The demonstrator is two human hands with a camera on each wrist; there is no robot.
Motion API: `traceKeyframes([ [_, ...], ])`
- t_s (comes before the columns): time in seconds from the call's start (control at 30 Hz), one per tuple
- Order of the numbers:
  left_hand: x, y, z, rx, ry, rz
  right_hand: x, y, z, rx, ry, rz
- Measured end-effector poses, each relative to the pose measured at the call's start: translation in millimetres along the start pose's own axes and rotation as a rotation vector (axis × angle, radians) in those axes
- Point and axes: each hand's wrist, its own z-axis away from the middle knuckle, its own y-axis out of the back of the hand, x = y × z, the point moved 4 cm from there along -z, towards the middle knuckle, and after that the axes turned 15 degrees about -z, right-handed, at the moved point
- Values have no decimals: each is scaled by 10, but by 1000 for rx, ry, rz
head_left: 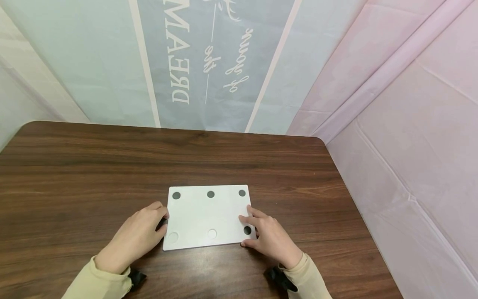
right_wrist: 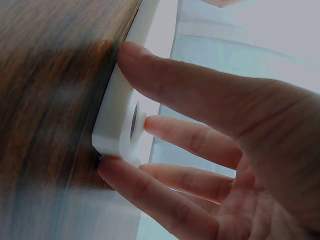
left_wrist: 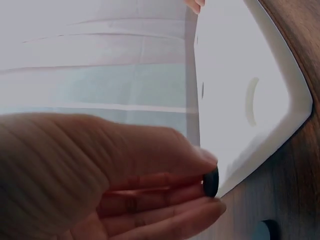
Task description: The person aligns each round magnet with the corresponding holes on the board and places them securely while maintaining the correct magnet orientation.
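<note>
Your left hand [head_left: 136, 236] is pinching a small dark disc [left_wrist: 210, 182] at the near-left edge of the white board [head_left: 207, 214], fingers curled round it; your right hand [head_left: 269, 236] is resting with relaxed fingers on the board's near-right corner, holding nothing. The board is lying flat on the wood-grain counter [head_left: 74, 174], smooth and rigid, with rounded corners. Four round recesses are showing dark discs; two near ones are looking empty, so I judge two are left.
</note>
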Motion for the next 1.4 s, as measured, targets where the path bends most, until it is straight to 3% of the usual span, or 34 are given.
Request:
traceKeyframes([
  [0.2,30,-36,8,-57,-57,11,-2,-1,2,0,4,1],
  [0.53,62,-45,18,-33,-123,5,-5,4,9,6,10,-3],
  [1.1,107,-79,6,-60,-232,53,6,2,3,3,8,-2],
  [1.4,120,-101,9,-72,-236,48,5,1,5,2,3,-6],
])
